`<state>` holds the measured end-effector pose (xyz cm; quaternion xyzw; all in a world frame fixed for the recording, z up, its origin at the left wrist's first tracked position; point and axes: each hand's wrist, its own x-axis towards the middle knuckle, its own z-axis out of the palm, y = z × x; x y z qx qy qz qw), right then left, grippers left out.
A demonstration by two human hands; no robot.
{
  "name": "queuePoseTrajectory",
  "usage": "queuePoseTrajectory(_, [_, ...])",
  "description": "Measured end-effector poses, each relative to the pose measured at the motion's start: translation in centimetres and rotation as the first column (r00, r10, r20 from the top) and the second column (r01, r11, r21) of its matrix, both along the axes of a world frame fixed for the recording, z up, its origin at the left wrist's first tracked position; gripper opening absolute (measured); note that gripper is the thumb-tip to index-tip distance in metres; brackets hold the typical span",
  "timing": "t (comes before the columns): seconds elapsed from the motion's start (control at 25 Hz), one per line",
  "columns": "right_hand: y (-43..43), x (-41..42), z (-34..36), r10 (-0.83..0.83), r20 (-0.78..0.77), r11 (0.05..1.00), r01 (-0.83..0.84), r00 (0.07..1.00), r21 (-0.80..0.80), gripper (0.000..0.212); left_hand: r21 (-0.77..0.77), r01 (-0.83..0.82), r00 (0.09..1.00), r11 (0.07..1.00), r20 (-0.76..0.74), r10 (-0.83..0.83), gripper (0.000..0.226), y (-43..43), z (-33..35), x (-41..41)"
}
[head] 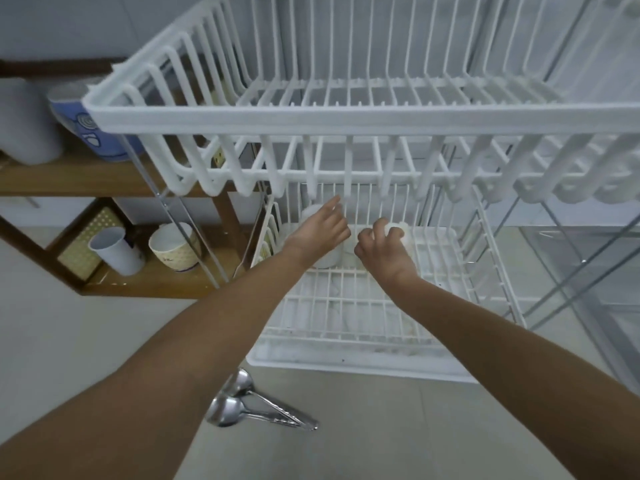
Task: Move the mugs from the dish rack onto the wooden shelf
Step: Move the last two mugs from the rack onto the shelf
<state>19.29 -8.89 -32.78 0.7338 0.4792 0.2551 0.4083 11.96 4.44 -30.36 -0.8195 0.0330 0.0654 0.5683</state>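
Note:
A white two-tier dish rack (346,119) fills the view. On its lower tier stands a white mug (327,258), mostly hidden under my left hand (320,233), whose fingers are spread over the mug's top. To its right my right hand (382,249) curls its fingers around the rim of a second white mug (403,233), largely hidden by that hand. The wooden shelf (145,282) stands to the left; its lower board carries a white cup (116,251) and a cream patterned mug (175,245).
The shelf's upper board (69,178) holds a blue patterned mug (86,123) and a white cup (24,123). Two metal spoons (242,403) lie on the counter in front of the rack's drip tray (346,367). The rack's upper tier overhangs both hands.

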Motion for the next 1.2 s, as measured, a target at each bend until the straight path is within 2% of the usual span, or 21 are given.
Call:
queuePoseTrajectory(0.08, [0.3,0.3,0.8,-0.019,-0.026,1.000,0.019,0.999,0.005,0.066,-0.176,-0.060,0.997,0.983,0.032,0.066,0.040,0.2,1.1,-1.2])
queuePoseTrajectory(0.12, [0.4,0.6,1.3,-0.043,-0.053,0.999,0.044,0.998,0.005,0.064,-0.248,-0.045,0.992,0.968,0.106,0.073,0.038,0.1,1.3,-2.0])
queuePoseTrajectory(0.2, [0.0,1.2,2.6,-0.131,-0.143,0.990,0.136,0.981,0.023,0.071,-0.344,0.076,0.929,0.936,0.365,0.059,0.033,-1.0,2.8,-3.8])
queuePoseTrajectory(0.24, [-0.6,1.6,3.2,-0.179,-0.212,0.979,0.194,0.961,0.054,0.079,-0.415,0.100,0.887,0.904,0.449,0.108,0.038,-1.5,3.4,-4.8])
queuePoseTrajectory(0.28, [-1.3,2.0,3.7,-0.216,-0.299,0.959,0.259,0.929,0.112,0.087,-0.556,0.047,0.860,0.830,0.445,0.249,0.052,-1.9,3.8,-5.6])
queuePoseTrajectory(0.32, [-2.2,2.6,4.0,-0.241,-0.404,0.924,0.337,0.882,0.184,0.093,-0.744,-0.021,0.836,0.668,0.354,0.420,0.069,-2.3,3.7,-6.2])
queuePoseTrajectory(0.36, [-3.2,3.1,4.2,-0.250,-0.526,0.862,0.434,0.813,0.262,0.097,-0.897,-0.052,0.818,0.438,0.214,0.534,0.081,-2.9,3.3,-6.7])
queuePoseTrajectory(0.4, [-4.4,3.4,4.4,-0.232,-0.660,0.775,0.546,0.714,0.318,0.099,-0.975,-0.028,0.797,0.221,0.112,0.594,0.086,-3.8,3.3,-7.4])
queuePoseTrajectory(0.44, [-5.5,3.4,4.5,-0.159,-0.795,0.675,0.652,0.586,0.345,0.097,-0.993,0.073,0.775,0.090,0.114,0.622,0.087,-4.6,3.4,-8.2])
queuePoseTrajectory(0.48, [-6.6,3.1,4.3,-0.024,-0.889,0.575,0.734,0.457,0.362,0.094,-0.983,0.183,0.748,0.017,0.151,0.646,0.088,-5.5,3.7,-9.3])
queuePoseTrajectory(0.56, [-8.0,2.1,3.4,0.305,-0.905,0.389,0.829,0.296,0.402,0.090,-0.950,0.307,0.718,-0.056,0.192,0.669,0.091,-6.7,4.1,-11.6])
queuePoseTrajectory(0.64, [-9.0,0.3,2.8,0.575,-0.788,0.253,0.868,0.220,0.427,0.091,-0.902,0.400,0.710,-0.162,0.194,0.677,0.091,-7.6,4.3,-14.1])
queuePoseTrajectory(0.72, [-9.8,-1.9,2.8,0.764,-0.628,0.185,0.882,0.148,0.433,0.080,-0.817,0.496,0.703,-0.295,0.179,0.688,0.089,-7.7,4.3,-16.7])
queuePoseTrajectory(0.8, [-10.4,-4.6,3.5,0.869,-0.489,0.171,0.878,0.079,0.447,0.071,-0.705,0.562,0.719,-0.432,0.158,0.677,0.089,-7.1,4.1,-19.2])
queuePoseTrajectory(0.92, [-10.4,-9.8,4.8,0.943,-0.330,0.148,0.842,0.037,0.519,0.076,-0.527,0.622,0.748,-0.579,0.182,0.638,0.080,-5.1,3.1,-23.0])
queuePoseTrajectory(1.0, [-9.8,-13.6,5.9,0.961,-0.275,0.148,0.798,0.023,0.584,0.078,-0.442,0.664,0.732,-0.603,0.223,0.644,0.079,-3.6,2.7,-25.5])
queuePoseTrajectory(1.08, [-8.1,-17.4,6.8,0.960,-0.278,0.190,0.759,-0.012,0.623,0.079,-0.388,0.702,0.702,-0.597,0.240,0.670,0.079,-1.6,2.2,-28.1])
queuePoseTrajectory(1.2, [-4.1,-22.7,8.1,0.949,-0.314,0.202,0.727,0.019,0.656,0.083,-0.370,0.763,0.632,-0.530,0.252,0.733,0.083,2.5,1.8,-31.3])
